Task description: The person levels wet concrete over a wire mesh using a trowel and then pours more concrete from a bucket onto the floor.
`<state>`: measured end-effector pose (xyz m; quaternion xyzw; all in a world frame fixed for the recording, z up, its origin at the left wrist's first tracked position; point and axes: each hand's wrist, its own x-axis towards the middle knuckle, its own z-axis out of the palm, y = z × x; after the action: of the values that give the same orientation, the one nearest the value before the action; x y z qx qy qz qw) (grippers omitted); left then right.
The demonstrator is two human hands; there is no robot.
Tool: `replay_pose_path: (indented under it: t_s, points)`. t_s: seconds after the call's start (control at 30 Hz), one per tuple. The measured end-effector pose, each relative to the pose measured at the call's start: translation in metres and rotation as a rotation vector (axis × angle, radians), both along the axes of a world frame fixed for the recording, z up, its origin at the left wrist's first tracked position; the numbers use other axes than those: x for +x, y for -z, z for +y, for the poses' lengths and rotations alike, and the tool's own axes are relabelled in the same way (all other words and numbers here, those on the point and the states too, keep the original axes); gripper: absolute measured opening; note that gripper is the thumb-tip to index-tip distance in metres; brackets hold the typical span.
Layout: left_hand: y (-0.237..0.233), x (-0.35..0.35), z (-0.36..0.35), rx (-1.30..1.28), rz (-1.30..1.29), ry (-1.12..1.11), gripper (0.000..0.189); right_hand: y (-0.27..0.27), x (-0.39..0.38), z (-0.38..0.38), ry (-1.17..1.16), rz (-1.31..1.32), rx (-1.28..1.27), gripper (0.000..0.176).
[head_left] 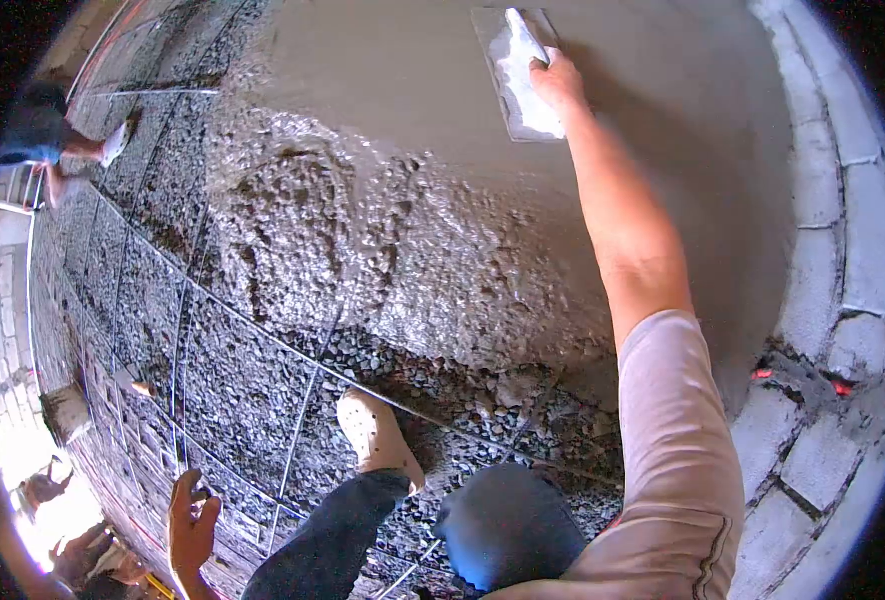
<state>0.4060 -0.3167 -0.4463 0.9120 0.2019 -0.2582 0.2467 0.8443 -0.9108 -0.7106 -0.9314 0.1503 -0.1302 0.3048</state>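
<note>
Flat rectangular trowel (521,88) on smooth grey concrete (393,85)

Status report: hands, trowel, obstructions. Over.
Right hand gripping trowel on smooth wet concrete. Left hand apparently empty. Bar crossing gravel beside shoe, possible trip hazard.

I count my two hands (193,522) (559,80), one trowel (525,95) and one clog (373,428). I see two red pieces (761,374) (842,387), lower right.

Room to pass over smooth concrete (393,75), left of trowel (513,80). Obstacles: block wall (818,170) at right; rebar (319,366) across gravel (233,400) nearer body.
</note>
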Motion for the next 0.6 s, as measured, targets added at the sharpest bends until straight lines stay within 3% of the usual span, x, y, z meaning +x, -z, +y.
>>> replay_pose_path:
  t_s: [0.3, 0.43, 0.5, 0.6]
  points:
    - [-0.002, -0.007, -0.002, 0.010, -0.082, 0.013, 0.047, -0.013, 0.014, 0.097, -0.150, 0.060, 0.126, 0.043]
    - [-0.010, -0.002, -0.019, -0.003, -0.028, -0.084, 0.046, -0.009, 0.017, 0.134, -0.237, 0.008, 0.094, 0.045]
    - [-0.013, -0.001, -0.022, 0.008, -0.046, 0.016, 0.046, -0.009, 0.013, 0.152, -0.253, -0.078, 0.087, 0.045]
    - [-0.017, 0.003, -0.032, 0.029, -0.026, 0.020, 0.046, -0.017, 0.005, 0.174, -0.389, 0.090, 0.200, 0.039]
